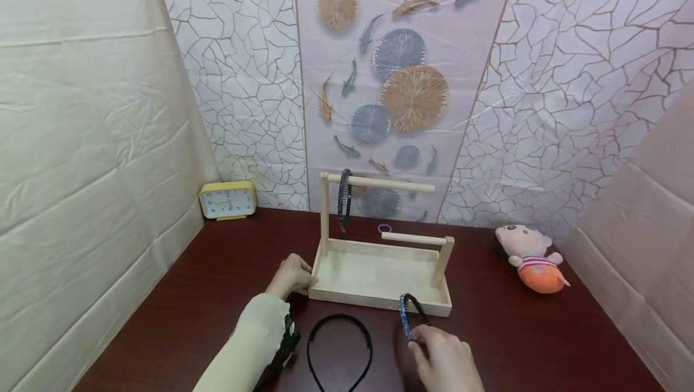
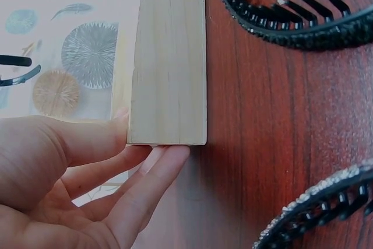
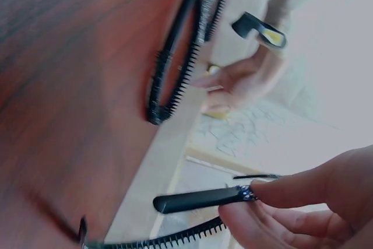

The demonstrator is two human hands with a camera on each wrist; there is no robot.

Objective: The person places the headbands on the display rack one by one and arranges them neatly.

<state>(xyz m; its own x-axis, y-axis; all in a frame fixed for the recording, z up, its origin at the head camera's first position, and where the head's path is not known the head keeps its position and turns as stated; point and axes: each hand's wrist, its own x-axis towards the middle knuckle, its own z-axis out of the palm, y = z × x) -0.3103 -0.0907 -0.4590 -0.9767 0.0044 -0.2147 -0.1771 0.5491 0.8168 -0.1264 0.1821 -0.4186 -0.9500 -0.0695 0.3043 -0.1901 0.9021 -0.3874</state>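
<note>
At the left end of a wooden tray stand [image 1: 352,298] with two horizontal rods, my left hand [image 1: 293,276] pinches the near corner, thumb and fingers on either side in the left wrist view. My right hand [image 1: 446,359] grips a blue glittery headband [image 1: 404,317] by one end, just in front of the tray's right part. A dark headband [image 1: 344,199] hangs on the upper rod [image 1: 390,183] near its post. On the table, a black toothed headband [image 1: 340,317] lies between my arms. A silver-glitter headband [image 2: 317,196] shows in the left wrist view.
A yellow clock [image 1: 228,199] stands at the back left. To the right lies a plush toy [image 1: 534,259] in orange. Behind the stand's lower rod [image 1: 414,238] is a small purple ring [image 1: 384,228]. Patterned cloth [image 1: 249,79] hangs behind the dark red table [image 1: 238,241].
</note>
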